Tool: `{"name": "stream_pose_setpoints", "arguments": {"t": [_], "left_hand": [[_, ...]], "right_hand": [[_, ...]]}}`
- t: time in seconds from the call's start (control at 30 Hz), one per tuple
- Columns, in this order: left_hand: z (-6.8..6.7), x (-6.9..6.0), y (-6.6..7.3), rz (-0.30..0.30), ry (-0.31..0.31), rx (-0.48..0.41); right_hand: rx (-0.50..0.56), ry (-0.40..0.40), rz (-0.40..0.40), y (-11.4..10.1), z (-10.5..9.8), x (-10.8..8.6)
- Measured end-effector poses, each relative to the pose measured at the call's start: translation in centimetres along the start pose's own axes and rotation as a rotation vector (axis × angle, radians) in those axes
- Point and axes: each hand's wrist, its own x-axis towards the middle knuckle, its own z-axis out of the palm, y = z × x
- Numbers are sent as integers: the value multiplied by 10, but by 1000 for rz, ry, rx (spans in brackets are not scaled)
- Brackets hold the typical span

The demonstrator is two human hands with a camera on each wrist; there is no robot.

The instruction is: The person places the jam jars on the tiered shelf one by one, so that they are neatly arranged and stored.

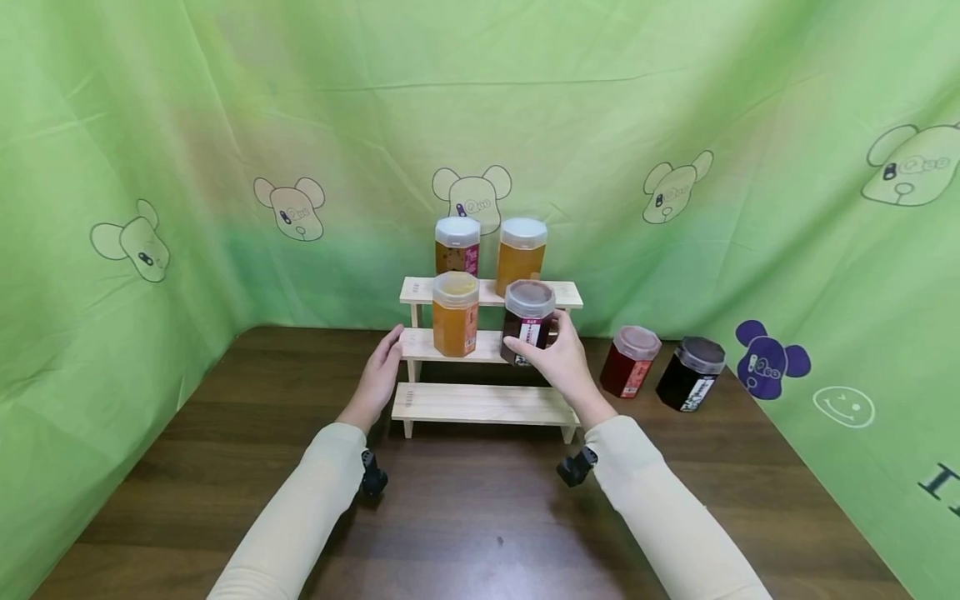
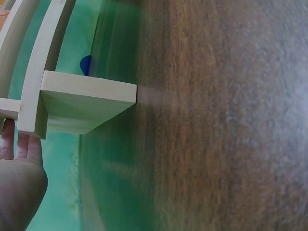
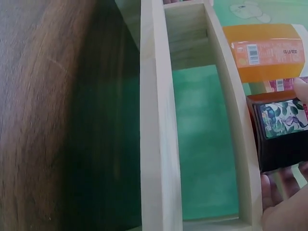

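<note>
Dark jar (image 1: 517, 333) gripped by the right hand (image 1: 561, 362) at the right part of the middle shelf (image 1: 489, 345).
The jar is clasped upright between thumb and curled fingers, the thumb laid across its front; whether its base is borne by the wood cannot be told. The shelf's left end is touched by the left hand (image 1: 377, 377), its fingers extended and nothing held. An orange jar (image 1: 452, 325) is set on the same shelf, just left of the dark one; a red jar (image 1: 624, 368) and a black jar (image 1: 686, 379) are placed on the table (image 1: 480, 525), right of the stand.
</note>
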Motion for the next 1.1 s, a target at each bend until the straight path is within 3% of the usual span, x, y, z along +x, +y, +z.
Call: {"name": "stream_pose_setpoints", "arguments": {"t": [0.3, 0.7, 1.1], "left_hand": [[-1, 1, -2, -2, 0, -9], [1, 0, -1, 1, -5, -23], [1, -2, 1, -4, 3, -15]], "right_hand": [[-63, -46, -8, -1, -2, 1], [-137, -26, -47, 1, 1, 4], [-122, -50, -40, 0, 4, 9]]}}
